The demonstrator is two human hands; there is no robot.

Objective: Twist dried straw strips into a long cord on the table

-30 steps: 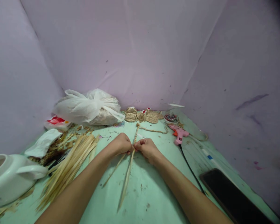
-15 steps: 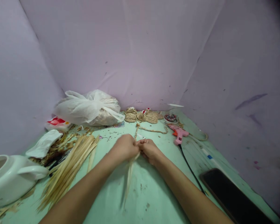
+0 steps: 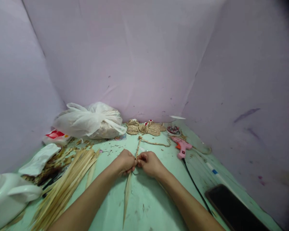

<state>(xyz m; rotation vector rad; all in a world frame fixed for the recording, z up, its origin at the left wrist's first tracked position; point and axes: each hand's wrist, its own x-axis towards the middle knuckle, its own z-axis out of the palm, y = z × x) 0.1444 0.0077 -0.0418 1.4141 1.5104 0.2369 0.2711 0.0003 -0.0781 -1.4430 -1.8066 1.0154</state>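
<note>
A thin straw braid [image 3: 138,148] runs toward me from a knot on the pale green tabletop, and its near end goes in between my hands. My left hand [image 3: 125,163] is closed, pinching the braid's working end with thumb and forefinger. Just beside it, my right hand [image 3: 149,163] is also closed, fingertips meeting the left ones at the braid. How the strands cross there is hidden by the fingers. Below the left fingers hangs a pale flat straw strip [image 3: 127,197], tapering toward me. More braided cord [image 3: 156,143] trails right from the knot.
On the left lie a bundle of straw strips [image 3: 69,179], a white pitcher-like vessel [image 3: 19,195] and a white plastic bag [image 3: 91,123]. Coiled straw pieces [image 3: 150,129] sit against the wall. A pink glue gun [image 3: 181,147] with a black cord and a dark phone [image 3: 233,208] are right.
The view has shifted slightly, so the things on the table sit lower. My hands have turned and spread slightly at the braid; its twisted part shows more clearly, and the hanging strip lies straighter.
</note>
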